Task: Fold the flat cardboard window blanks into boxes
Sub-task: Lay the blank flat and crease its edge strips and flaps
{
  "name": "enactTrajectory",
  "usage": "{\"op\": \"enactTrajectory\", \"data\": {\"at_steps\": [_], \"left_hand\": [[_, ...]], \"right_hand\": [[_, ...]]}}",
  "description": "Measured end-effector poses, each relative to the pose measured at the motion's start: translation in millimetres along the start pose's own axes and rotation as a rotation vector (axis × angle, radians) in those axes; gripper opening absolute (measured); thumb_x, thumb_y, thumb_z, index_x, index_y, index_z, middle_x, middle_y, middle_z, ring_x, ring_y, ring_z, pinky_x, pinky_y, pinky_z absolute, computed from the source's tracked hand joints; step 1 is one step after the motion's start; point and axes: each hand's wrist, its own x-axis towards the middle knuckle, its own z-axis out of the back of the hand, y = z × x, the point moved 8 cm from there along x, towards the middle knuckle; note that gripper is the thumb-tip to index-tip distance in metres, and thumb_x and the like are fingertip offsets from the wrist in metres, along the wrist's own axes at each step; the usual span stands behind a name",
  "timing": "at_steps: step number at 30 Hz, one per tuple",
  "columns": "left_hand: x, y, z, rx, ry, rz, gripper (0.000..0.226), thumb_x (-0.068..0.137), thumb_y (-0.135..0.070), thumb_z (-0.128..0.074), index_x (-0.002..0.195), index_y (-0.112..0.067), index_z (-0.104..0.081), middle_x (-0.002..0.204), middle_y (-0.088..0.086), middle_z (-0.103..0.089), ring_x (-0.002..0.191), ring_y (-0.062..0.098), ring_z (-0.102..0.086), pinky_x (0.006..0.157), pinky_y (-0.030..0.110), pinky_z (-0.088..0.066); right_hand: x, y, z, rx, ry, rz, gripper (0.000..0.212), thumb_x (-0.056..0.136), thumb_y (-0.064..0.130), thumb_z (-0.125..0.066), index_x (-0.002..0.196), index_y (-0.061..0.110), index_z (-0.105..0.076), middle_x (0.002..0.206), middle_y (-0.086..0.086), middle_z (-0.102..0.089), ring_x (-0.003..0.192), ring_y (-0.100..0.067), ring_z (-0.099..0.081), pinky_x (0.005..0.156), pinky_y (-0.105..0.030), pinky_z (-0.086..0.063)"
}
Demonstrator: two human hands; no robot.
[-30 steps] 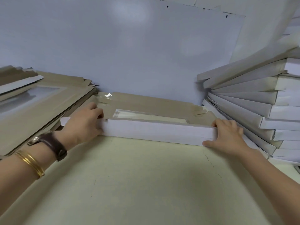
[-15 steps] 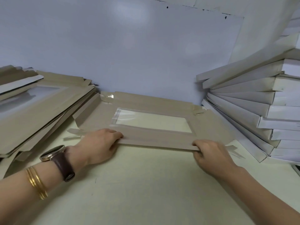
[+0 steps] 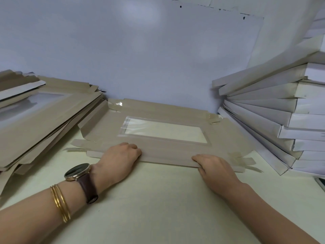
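On the pale bench (image 3: 158, 208), a pile of flat brown cardboard blanks (image 3: 44, 117) lies at the left. The left hand (image 3: 121, 159) curls its fingers onto the near flap of the flat brown cardboard window blank (image 3: 175, 152) lying at the centre. The right hand (image 3: 216, 166) grips the same flap. A stack of white folded boxes (image 3: 281, 111) stands at the right.

Window blank (image 3: 167, 152): bare brown card and clear film, no print.
Stack of flat blanks (image 3: 44, 124): no lettering.
Folded boxes (image 3: 274, 110): plain white sides, no lettering.
Wristwatch (image 3: 77, 170): dark face, possibly marked, but too small to read.
Wall (image 3: 140, 59): blank sheet, nothing written.
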Motion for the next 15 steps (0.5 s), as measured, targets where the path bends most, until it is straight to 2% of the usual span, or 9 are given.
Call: {"op": "enactTrajectory", "data": {"at_steps": [4, 10, 15], "left_hand": [[0, 1, -1, 0.025, 0.007, 0.002, 0.026, 0.096, -0.019, -0.037, 0.109, -0.023, -0.058, 0.109, -0.005, -0.060, 0.103, 0.020, -0.054, 0.082, 0.034, -0.047], [0, -6, 3, 0.045, -0.002, 0.010, 0.019, 0.094, -0.014, -0.038, 0.100, -0.020, -0.055, 0.100, 0.000, -0.058, 0.095, 0.024, -0.055, 0.075, 0.034, -0.043], [4, -4, 1, 0.054, 0.011, 0.062, 0.024, 0.096, -0.017, -0.037, 0.111, -0.023, -0.056, 0.109, -0.004, -0.055, 0.098, 0.021, -0.053, 0.074, 0.034, -0.045]], "right_hand": [[0, 0, 0, -0.019, 0.013, -0.008, 0.039, 0.093, 0.014, -0.044, 0.129, 0.023, -0.057, 0.129, 0.003, -0.061, 0.120, -0.021, -0.054, 0.097, -0.032, -0.040], [8, 5, 1, -0.050, 0.057, -0.057, 0.033, 0.091, 0.013, -0.042, 0.121, 0.019, -0.056, 0.118, 0.000, -0.054, 0.114, -0.022, -0.047, 0.092, -0.034, -0.041], [10, 10, -1, -0.045, 0.096, -0.061, 0.036, 0.089, 0.005, -0.041, 0.120, 0.017, -0.055, 0.124, -0.002, -0.056, 0.117, -0.024, -0.050, 0.093, -0.034, -0.042]]}}
